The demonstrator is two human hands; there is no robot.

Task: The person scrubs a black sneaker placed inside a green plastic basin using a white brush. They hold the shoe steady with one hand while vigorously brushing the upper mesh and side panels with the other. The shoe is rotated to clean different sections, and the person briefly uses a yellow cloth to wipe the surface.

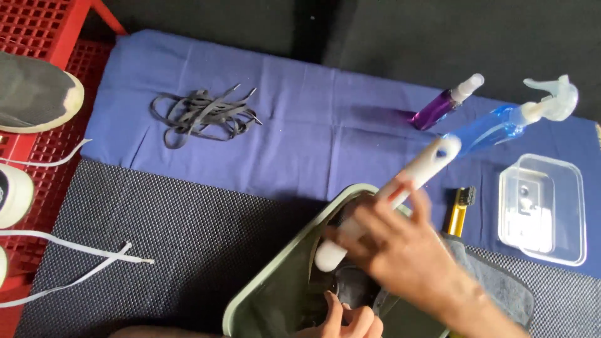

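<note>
The right hand (400,247) is clenched around the middle of a long white plastic brush handle (391,191), which slants from a rounded end low over a pale green plastic basin (285,260) up to a tip with a hanging hole near the spray bottles; the hand is blurred, and the brush head cannot be made out. The left hand (347,320) sits at the bottom edge of the view inside the basin, its fingers curled on a dark shoe (350,285) that lies in the basin; how firmly it grips cannot be told. The basin stands on a dark dotted anti-slip mat (156,238) at the lower middle of the scene. Behind it a blue cloth (313,119) is spread, carrying a loose bundle of grey shoelaces (203,114), a small purple spray bottle with a white nozzle (446,102), a blue trigger spray bottle with a clear head (510,120), a clear rectangular plastic container (543,208) and a small yellow-handled brush with dark bristles (460,209). A grey towel (494,281) lies just beside the basin, under the right forearm. At the left, a red plastic grid rack (37,37) holds a grey shoe with a cream sole (34,94), and white laces (75,250) trail onto the mat.
</note>
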